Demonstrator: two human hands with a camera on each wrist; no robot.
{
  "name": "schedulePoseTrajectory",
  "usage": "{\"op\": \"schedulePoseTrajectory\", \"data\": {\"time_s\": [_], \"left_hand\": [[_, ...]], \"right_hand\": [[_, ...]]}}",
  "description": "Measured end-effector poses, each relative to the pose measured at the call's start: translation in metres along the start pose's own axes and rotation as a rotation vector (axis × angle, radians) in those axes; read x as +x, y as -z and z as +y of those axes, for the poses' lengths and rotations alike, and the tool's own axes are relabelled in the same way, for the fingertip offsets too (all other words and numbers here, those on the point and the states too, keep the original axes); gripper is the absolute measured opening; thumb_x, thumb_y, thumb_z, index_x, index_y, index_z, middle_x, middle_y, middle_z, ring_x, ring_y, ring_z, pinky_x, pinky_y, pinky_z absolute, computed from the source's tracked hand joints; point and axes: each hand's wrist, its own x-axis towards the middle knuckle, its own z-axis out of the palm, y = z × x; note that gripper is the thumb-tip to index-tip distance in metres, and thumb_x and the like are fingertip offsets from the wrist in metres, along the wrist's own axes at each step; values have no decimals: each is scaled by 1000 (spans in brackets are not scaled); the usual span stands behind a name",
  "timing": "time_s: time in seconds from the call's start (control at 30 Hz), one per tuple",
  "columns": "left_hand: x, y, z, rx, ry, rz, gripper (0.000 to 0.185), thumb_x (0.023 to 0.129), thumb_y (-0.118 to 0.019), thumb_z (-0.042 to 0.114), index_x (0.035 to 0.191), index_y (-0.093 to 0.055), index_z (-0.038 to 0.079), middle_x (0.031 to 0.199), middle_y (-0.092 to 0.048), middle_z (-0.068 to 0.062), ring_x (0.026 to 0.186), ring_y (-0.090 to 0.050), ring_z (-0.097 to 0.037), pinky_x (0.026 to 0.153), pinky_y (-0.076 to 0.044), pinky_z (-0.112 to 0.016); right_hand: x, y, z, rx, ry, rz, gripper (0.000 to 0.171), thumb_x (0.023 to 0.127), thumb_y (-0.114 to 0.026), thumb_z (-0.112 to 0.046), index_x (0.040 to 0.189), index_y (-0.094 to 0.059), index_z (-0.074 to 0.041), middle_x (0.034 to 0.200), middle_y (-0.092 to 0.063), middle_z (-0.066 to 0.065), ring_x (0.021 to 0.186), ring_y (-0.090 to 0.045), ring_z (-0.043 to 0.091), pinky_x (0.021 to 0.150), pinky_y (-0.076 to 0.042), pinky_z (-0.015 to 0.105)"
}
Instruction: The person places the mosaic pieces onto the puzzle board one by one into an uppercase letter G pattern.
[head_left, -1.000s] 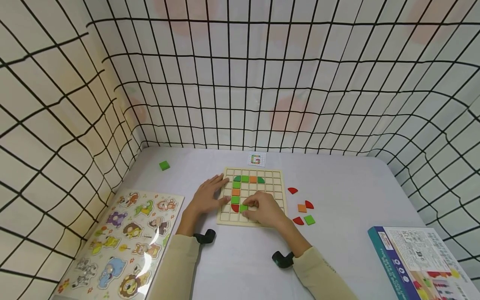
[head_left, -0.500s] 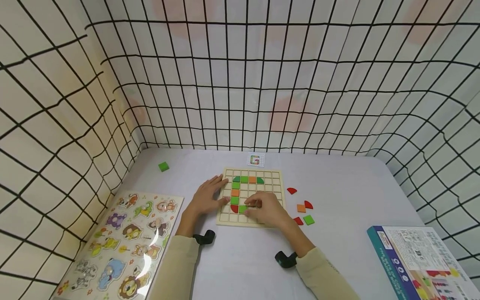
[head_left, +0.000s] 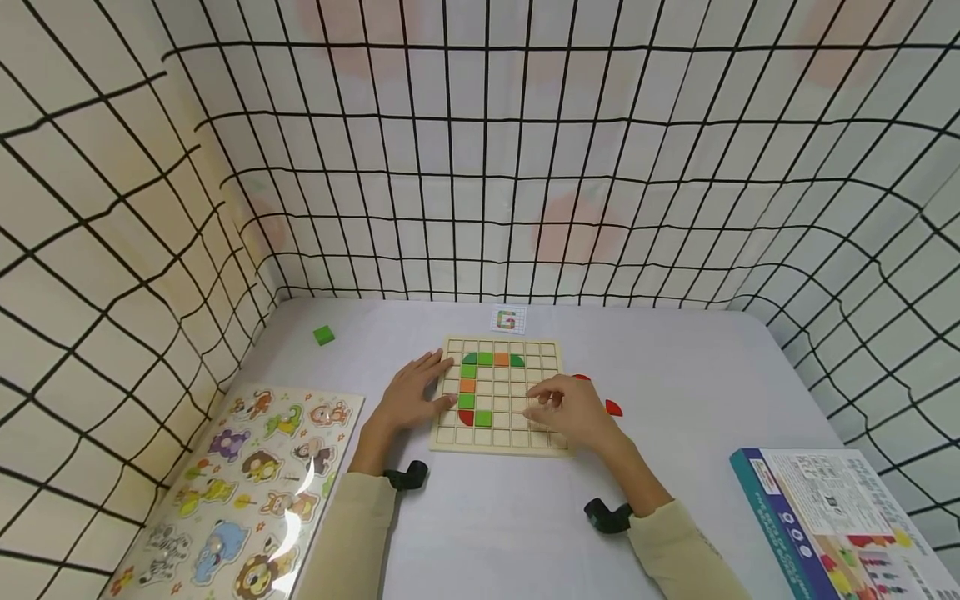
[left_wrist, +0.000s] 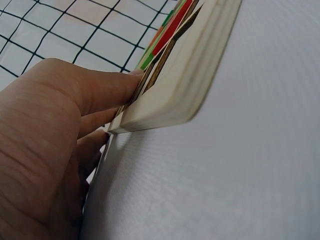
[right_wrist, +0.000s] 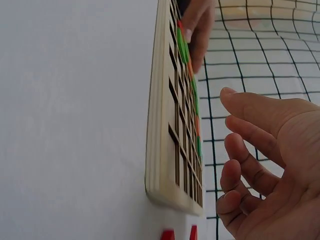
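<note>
Wooden grid board (head_left: pixel 501 395): centre of the desk (head_left: pixel 697 392), carrying green, orange and red tiles in its left columns. My left hand (head_left: pixel 411 397): flat, fingers straight, pressing the board's left edge. My right hand (head_left: pixel 576 412): above the board's right side, fingers loosely curled, holding nothing. Loose red piece (head_left: pixel 613 407): just right. Animal puzzle (head_left: pixel 247 483): far left.
</note>
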Motion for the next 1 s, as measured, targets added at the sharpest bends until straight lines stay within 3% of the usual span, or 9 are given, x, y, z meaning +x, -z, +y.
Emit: {"op": "schedulePoseTrajectory", "data": {"time_s": [0.43, 0.73, 1.0], "left_hand": [[-2, 3, 3, -17, -28, 3, 74, 95, -60, 47, 160, -41, 17, 170, -29, -6, 160, -21, -30, 129, -17, -57], [-1, 3, 3, -24, -28, 8, 73, 95, -60, 47, 160, -41, 19, 170, -29, -5, 160, -20, -29, 129, -17, -57], [-2, 4, 3, -13, -19, -4, 74, 96, -59, 49, 160, -40, 18, 171, -27, -5, 160, -20, -29, 129, -16, -57]], "right_hand": [[-18, 35, 41, -73, -64, 74, 26, 85, -85, -24, 108, -78, -12, 87, -62, 2, 78, -52, 19, 56, -43, 24], [-26, 55, 69, -105, -120, 88, 29, 87, -84, -23, 112, -77, -13, 85, -60, 3, 81, -52, 20, 61, -44, 24], [-31, 65, 82, -156, -110, 52, 34, 86, -85, -25, 116, -76, -10, 88, -60, 3, 80, -52, 19, 64, -44, 24]]}}
